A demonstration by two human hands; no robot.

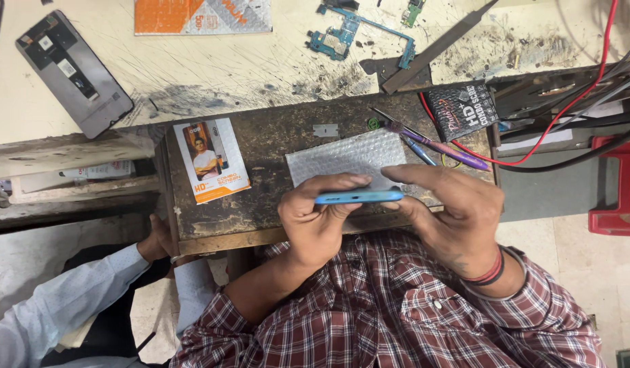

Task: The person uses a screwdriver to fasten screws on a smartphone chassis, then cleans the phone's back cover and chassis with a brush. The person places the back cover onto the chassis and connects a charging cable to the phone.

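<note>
A blue phone is held edge-on between both hands above the dark wooden work block. My left hand grips its left end, thumb across the top. My right hand holds the right end with fingers spread over the phone's top. Just behind the phone lies a bubble-wrap pouch flat on the block.
An orange-and-white screen box lies at the block's left. Pens and a black packet sit at the right. On the scratched bench behind: an opened phone, a circuit board, a metal file. Red and black cables run on the right. Another person's sleeve shows at lower left.
</note>
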